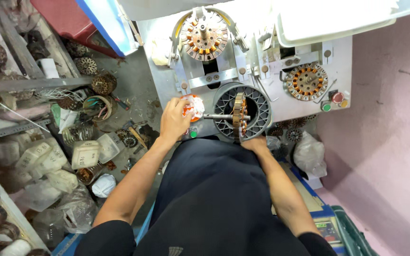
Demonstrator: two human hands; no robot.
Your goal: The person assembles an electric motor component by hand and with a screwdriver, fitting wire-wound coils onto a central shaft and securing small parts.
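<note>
My left hand (174,118) is closed on an orange-and-white round part (193,106) at the front edge of a grey winding machine (167,71). My right hand (252,142) grips the lower rim of a grey spoked housing (257,106), which holds a copper-wound stator (239,114) standing on edge on a steel shaft (217,116). The right hand's fingers are mostly hidden under the housing. One wound stator (204,35) sits on the machine at the top, and another stator (306,81) at the right.
A green button (193,134) sits below the orange part; red (338,97) and green (327,107) buttons lie at the machine's right. Shelves with boxes, bags and coils (86,154) crowd the left. A plastic bag (309,154) and a scale (328,230) are on the right by a pink wall.
</note>
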